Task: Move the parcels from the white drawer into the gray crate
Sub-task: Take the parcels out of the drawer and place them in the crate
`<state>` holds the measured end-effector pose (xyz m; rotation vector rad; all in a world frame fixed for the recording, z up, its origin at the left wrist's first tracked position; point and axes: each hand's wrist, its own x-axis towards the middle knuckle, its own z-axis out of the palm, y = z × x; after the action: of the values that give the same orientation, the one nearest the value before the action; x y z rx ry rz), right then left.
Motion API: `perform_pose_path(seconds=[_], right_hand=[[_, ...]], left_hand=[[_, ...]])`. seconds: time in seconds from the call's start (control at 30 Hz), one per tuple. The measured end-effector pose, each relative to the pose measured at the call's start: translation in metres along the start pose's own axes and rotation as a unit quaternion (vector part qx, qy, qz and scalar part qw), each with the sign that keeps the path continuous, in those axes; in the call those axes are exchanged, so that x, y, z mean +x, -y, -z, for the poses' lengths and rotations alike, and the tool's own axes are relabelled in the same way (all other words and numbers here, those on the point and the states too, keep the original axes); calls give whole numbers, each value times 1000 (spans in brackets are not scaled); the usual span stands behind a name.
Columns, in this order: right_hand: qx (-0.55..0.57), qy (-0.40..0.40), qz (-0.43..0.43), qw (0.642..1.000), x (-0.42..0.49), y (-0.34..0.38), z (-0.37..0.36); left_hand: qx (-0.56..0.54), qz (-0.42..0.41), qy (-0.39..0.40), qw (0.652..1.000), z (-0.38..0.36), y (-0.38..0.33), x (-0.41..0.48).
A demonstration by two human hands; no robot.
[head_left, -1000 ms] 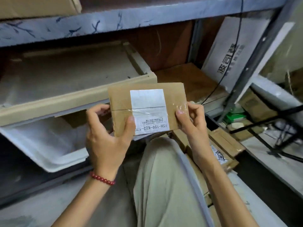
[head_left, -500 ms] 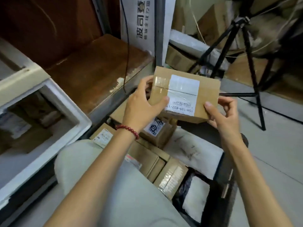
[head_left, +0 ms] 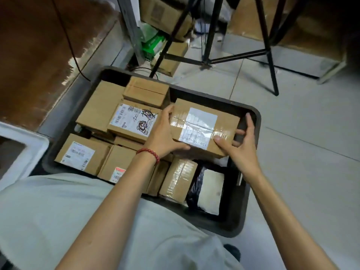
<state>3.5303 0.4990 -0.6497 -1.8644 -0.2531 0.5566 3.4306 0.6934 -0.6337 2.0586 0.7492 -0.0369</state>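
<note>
A brown cardboard parcel [head_left: 202, 125] with a white label and clear tape sits over the far right part of the gray crate [head_left: 251, 168]. My left hand [head_left: 163, 137] grips its left end, thumb under the near edge. My right hand [head_left: 241, 145] holds its right end, thumb on the near corner and fingers spread along the side. The crate lies on the floor in front of my knee and holds several other cardboard parcels [head_left: 134, 121] plus a black bag with a white packet [head_left: 210, 190]. A corner of the white drawer [head_left: 29, 147] shows at the left edge.
Black tripod legs [head_left: 268, 51] stand on the tiled floor just beyond the crate. A metal shelf post [head_left: 130, 30], green packs [head_left: 153, 45] and more cartons [head_left: 171, 59] crowd the far side. A brown wooden shelf board [head_left: 39, 55] lies to the left. My trouser leg [head_left: 97, 227] fills the foreground.
My view swung from the drawer down to the crate. Both hands carried the labelled parcel to the right and lowered it over the crate's far right part.
</note>
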Motion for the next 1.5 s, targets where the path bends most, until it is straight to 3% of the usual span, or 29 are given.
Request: perform_pose_path(seconds=[0.1, 0.33, 0.5, 0.63, 0.8, 1.0, 1.13, 1.27, 1.5], right_hand=[[-16, -20, -41, 999, -5, -12, -5], [65, -53, -135, 987, -5, -20, -14], [79, -34, -171, 981, -4, -22, -15], [86, -40, -181, 979, -4, -24, -18], [79, -37, -179, 980, -12, -24, -12], [92, -57, -193, 975, -21, -20, -10], [130, -67, -240, 960, -26, -24, -20], [148, -76, -243, 956, -22, -27, -38], [31, -9, -202, 979, 2, -26, -57]], left_hand=[[18, -3, 4, 1000, -4, 2, 10], [60, -48, 9, 997, -10, 9, 30], [-119, 1, 13, 993, -11, 8, 31], [-242, 80, 19, 967, -17, 15, 29], [-229, 48, 36, 971, -16, 17, 22], [-287, 83, 65, 952, -28, 6, 20], [-241, 18, 96, 966, -40, -8, 23], [-68, -37, 83, 994, -48, -13, 36], [2, 15, 31, 999, -38, 23, 33]])
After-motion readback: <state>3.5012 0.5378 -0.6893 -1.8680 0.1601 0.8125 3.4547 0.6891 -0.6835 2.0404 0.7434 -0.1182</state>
